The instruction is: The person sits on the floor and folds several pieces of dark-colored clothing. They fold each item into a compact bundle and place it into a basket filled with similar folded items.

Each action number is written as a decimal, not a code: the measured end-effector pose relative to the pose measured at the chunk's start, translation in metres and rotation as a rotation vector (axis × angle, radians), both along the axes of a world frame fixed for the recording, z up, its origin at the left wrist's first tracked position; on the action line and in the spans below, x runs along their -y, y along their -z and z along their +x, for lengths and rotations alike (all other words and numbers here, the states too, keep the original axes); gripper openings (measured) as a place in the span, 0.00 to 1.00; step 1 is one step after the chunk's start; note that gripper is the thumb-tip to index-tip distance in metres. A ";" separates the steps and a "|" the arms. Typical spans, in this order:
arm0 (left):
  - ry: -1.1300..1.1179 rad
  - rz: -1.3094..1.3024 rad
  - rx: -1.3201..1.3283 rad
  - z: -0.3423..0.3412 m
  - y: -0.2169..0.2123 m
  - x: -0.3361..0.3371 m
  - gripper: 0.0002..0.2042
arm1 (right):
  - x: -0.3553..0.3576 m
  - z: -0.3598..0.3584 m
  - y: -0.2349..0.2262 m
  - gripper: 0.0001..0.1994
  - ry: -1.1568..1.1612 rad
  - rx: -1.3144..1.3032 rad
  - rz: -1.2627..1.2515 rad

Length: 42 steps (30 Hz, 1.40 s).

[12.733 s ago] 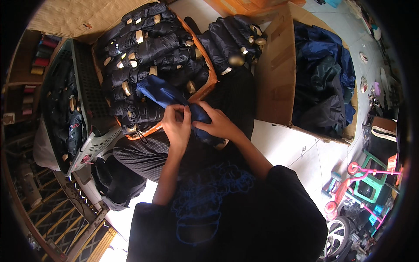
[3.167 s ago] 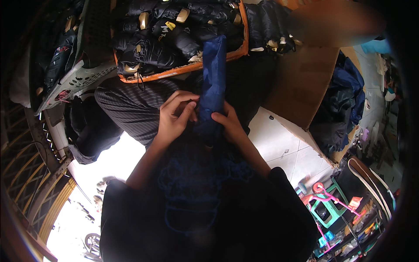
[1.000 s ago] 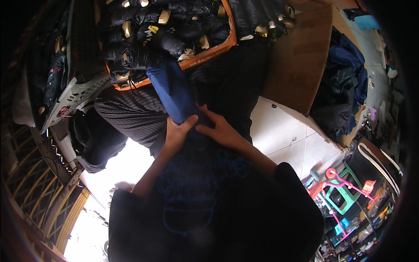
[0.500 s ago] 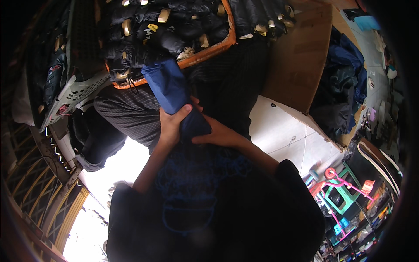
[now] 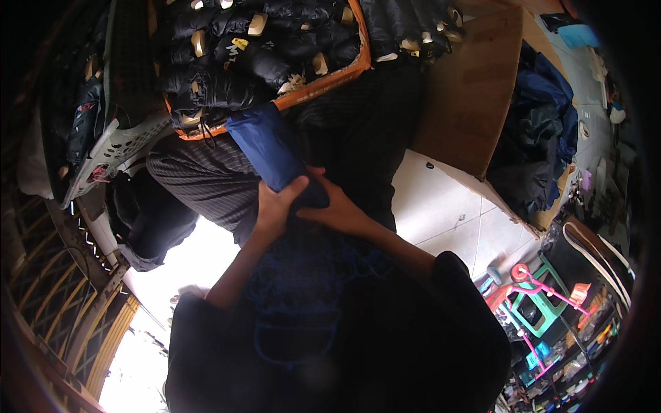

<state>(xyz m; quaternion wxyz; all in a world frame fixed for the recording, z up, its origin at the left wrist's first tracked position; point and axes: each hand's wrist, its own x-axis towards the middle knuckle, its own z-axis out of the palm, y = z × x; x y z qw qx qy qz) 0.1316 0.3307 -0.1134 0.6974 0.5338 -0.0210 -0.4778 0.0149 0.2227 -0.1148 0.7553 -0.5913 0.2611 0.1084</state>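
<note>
Above my lap I hold a long, tube-shaped blue fabric roll (image 5: 270, 146) at a tilt, its far end reaching the rim of an orange basket. My left hand (image 5: 277, 206) wraps the near part from the left, thumb lying across the top. My right hand (image 5: 335, 208) closes round the near end from the right. Some fingers of both hands are hidden behind the fabric, and whether anything is inside it I cannot tell. Packed in the orange basket (image 5: 323, 86) are several black rolled bundles (image 5: 258, 63) with gold-coloured end pieces, perhaps folded umbrellas.
A cardboard box (image 5: 475, 103) stands to the right, with dark and blue fabric (image 5: 544, 117) beside it. At left are a grey perforated crate (image 5: 103, 155) and a metal lattice gate (image 5: 62, 303). A green stool (image 5: 540, 313) and pink toy scooter (image 5: 521, 274) stand lower right.
The blue roll's far end has dropped slightly towards me and looks smoother and narrower. Both hands have shifted slightly, still holding its near part.
</note>
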 end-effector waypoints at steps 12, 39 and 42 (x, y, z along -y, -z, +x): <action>-0.195 -0.055 0.045 0.029 -0.030 0.036 0.14 | 0.009 0.026 -0.007 0.19 0.258 0.013 0.240; -0.214 -0.154 0.056 0.044 -0.039 0.057 0.20 | 0.024 0.059 -0.026 0.43 0.255 0.314 -0.538; -0.230 -0.147 0.095 0.039 -0.032 0.056 0.19 | 0.022 0.059 -0.030 0.40 0.261 0.195 -0.475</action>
